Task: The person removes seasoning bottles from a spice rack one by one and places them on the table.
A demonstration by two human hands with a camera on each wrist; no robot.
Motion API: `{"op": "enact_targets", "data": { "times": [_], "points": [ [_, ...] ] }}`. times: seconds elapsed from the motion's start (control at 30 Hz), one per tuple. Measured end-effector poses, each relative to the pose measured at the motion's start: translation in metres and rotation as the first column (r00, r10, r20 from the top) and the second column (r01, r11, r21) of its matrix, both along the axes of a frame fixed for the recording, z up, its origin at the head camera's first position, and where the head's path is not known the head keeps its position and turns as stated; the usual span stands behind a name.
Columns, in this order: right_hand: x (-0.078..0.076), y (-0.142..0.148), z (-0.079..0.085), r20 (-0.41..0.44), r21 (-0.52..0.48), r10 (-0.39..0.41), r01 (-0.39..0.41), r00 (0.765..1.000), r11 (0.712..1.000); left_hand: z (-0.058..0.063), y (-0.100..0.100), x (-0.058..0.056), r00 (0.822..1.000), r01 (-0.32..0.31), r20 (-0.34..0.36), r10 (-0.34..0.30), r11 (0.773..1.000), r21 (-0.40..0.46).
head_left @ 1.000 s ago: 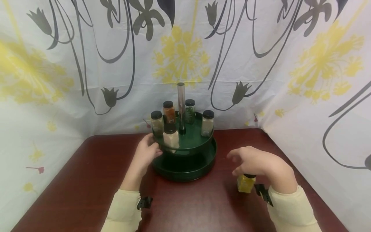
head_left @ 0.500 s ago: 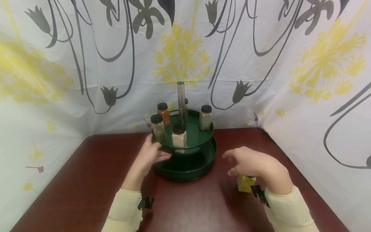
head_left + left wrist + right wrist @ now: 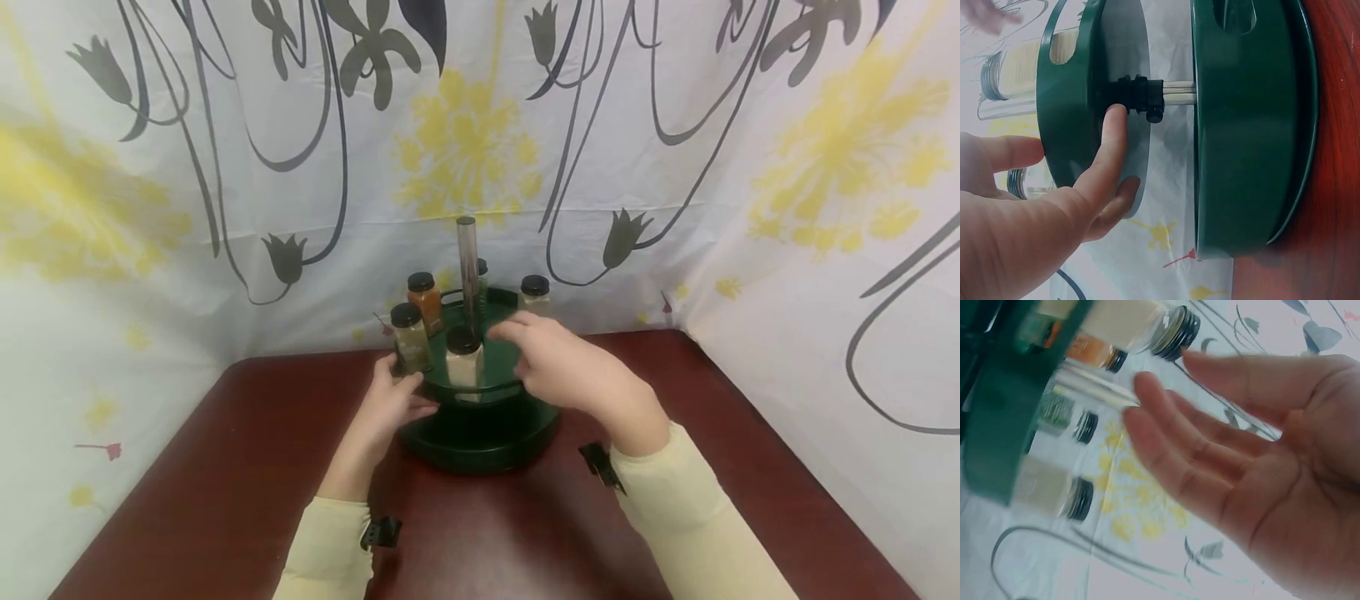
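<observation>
My left hand [image 3: 384, 404] holds the edge of the green upper tray [image 3: 1063, 119] of a two-tier spice rack. Its thumb presses the rim while the fingers reach underneath. My right hand [image 3: 562, 367] hovers over the front right of that tray, fingers apart and loosely bent, holding nothing. Right by its fingertips stands a jar of cream-coloured powder [image 3: 465, 368] with a black lid. A tan spice jar [image 3: 412, 346] is near the left hand, and an orange spice jar [image 3: 426, 307] stands behind it.
A metal post [image 3: 467, 267] rises from the upper tray. Behind it stands a green herb jar [image 3: 482, 283]; a pale jar [image 3: 536, 300] is at the right rim. The lower tier [image 3: 480, 458] sits on the dark red table [image 3: 262, 450]. Patterned cloth [image 3: 300, 192] encloses the back and sides.
The upper tray has turned, bringing the cream jar rightward. My right hand has moved left and up over the tray from above the yellow jar, which is now out of sight.
</observation>
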State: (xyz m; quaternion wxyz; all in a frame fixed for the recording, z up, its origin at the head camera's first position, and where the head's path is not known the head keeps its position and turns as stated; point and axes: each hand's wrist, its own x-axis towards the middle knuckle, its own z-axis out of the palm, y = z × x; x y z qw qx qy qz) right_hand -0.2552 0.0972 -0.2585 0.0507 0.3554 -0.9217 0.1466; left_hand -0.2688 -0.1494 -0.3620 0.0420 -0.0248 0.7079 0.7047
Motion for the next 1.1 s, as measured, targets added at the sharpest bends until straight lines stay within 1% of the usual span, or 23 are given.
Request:
{"op": "enact_targets", "data": {
  "times": [0.03, 0.1, 0.23, 0.33, 0.43, 0.57, 0.73, 0.83, 0.97, 1.1],
  "points": [
    [-0.005, -0.006, 0.004, -0.006, 0.01, 0.017, -0.017, 1.0, 1.0, 0.0, 0.0, 0.001, 1.0, -0.003, 0.003, 0.003, 1.0, -0.001],
    [-0.013, -0.019, 0.01, -0.019, 0.062, 0.059, -0.057, 0.998, 0.996, 0.0, -0.001, 0.002, 1.0, -0.007, 0.007, 0.007, 1.0, -0.004],
    [-0.023, -0.034, 0.019, 0.016, 0.173, 0.104, -0.105, 0.994, 0.979, 0.001, -0.001, 0.004, 1.0, 0.006, 0.003, -0.006, 1.0, -0.008],
    [-0.028, -0.041, 0.024, 0.047, 0.212, 0.092, -0.1, 0.995, 0.972, 0.0, -0.002, 0.004, 1.0, 0.016, 0.005, -0.016, 1.0, -0.009],
    [-0.032, -0.044, 0.028, 0.037, 0.232, 0.06, -0.067, 0.998, 0.97, 0.0, -0.003, 0.003, 1.0, 0.019, 0.0, -0.019, 1.0, -0.014],
    [-0.039, -0.046, 0.03, 0.037, 0.23, 0.008, -0.016, 0.999, 0.973, -0.002, -0.005, 0.001, 1.0, 0.02, -0.005, -0.02, 1.0, -0.014],
    [-0.045, -0.047, 0.025, 0.06, 0.22, -0.055, 0.041, 0.997, 0.975, -0.002, -0.006, 0.0, 1.0, 0.025, -0.003, -0.025, 1.0, -0.009],
    [-0.047, -0.048, 0.022, 0.073, 0.225, -0.052, 0.034, 0.996, 0.974, -0.002, -0.006, 0.001, 1.0, 0.024, -0.006, -0.024, 1.0, -0.01],
    [-0.048, -0.048, 0.019, 0.107, 0.178, -0.033, 0.014, 0.994, 0.984, -0.002, -0.007, 0.002, 1.0, 0.021, -0.009, -0.021, 1.0, -0.01],
    [-0.047, -0.045, 0.018, 0.125, 0.13, -0.062, 0.046, 0.99, 0.99, -0.003, -0.007, 0.001, 1.0, 0.018, -0.011, -0.018, 1.0, 0.0]
  ]
}}
